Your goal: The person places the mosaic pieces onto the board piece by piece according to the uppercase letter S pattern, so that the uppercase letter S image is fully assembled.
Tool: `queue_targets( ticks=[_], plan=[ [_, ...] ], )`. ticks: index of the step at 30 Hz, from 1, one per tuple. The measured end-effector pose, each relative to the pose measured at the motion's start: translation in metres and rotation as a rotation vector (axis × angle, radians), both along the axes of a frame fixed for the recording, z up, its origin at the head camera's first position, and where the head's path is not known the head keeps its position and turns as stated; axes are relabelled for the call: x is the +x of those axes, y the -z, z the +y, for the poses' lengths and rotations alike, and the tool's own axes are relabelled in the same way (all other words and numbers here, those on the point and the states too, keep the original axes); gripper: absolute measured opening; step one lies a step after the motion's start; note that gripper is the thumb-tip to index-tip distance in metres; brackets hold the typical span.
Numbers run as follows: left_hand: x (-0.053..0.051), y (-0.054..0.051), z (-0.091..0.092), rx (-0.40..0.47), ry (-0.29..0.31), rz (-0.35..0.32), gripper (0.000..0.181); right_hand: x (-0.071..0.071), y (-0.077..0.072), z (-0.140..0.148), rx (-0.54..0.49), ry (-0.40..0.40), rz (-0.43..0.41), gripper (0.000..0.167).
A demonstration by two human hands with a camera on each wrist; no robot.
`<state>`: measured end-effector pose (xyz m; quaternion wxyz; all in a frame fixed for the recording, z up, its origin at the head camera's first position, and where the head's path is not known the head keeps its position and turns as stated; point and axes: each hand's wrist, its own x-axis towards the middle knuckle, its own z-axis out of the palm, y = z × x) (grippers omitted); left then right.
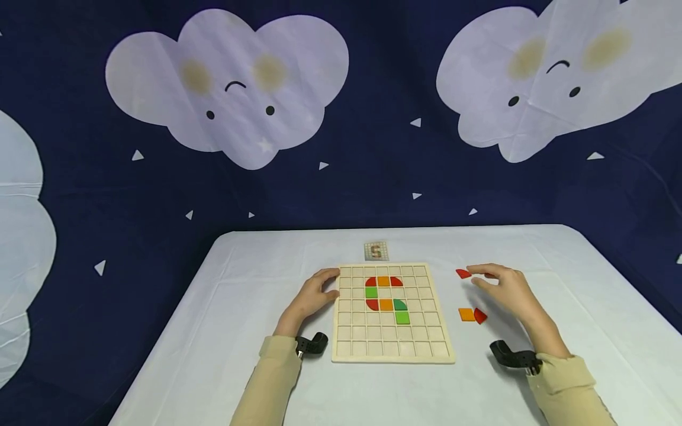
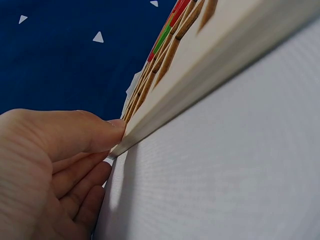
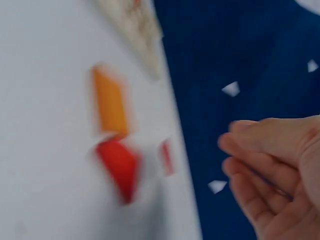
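My left hand (image 1: 314,291) touches the left edge of a pale wooden grid board (image 1: 362,349), with thumb and fingertips against the rim. In the left wrist view, the thumb lies on the board's edge (image 2: 200,82). On the grid, red quarter-round tiles (image 1: 370,281), orange square tiles (image 1: 383,281), light green squares (image 1: 402,318) and a dark green quarter-round tile (image 1: 399,305) form a curving line. My right hand (image 1: 503,288) hovers to the right, fingers loosely bent and holding nothing. Its fingertips are near a loose red quarter-round tile (image 1: 463,273).
An orange square tile (image 1: 466,315) lies beside another red quarter-round tile (image 1: 481,316) on the white-covered table (image 1: 213,355). Behind the board is a small pattern card (image 1: 376,251). A dark blue cloth (image 1: 383,195) with clouds hangs beyond the table's back edge.
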<state>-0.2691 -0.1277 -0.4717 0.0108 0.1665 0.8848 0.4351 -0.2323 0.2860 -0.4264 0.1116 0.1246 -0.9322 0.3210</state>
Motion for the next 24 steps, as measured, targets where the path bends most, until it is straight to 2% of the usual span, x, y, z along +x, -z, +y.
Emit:
queue_targets(
  ticks=[6,12,20,24],
  plan=[
    [-0.001,0.001,0.000,-0.004,0.003,0.007,0.052,-0.011,0.026,0.007,-0.030,0.064,0.035,0.028],
    [-0.001,0.000,0.000,0.001,0.001,0.014,0.052,-0.021,0.044,0.007,-0.017,0.082,0.002,0.035],
    [0.000,0.000,0.001,0.006,0.009,0.007,0.053,-0.021,0.052,0.007,-0.050,0.097,0.067,0.032],
    [-0.001,0.002,0.001,0.009,0.008,0.014,0.052,-0.020,0.052,0.005,-0.052,0.091,0.060,0.037]
  ],
)
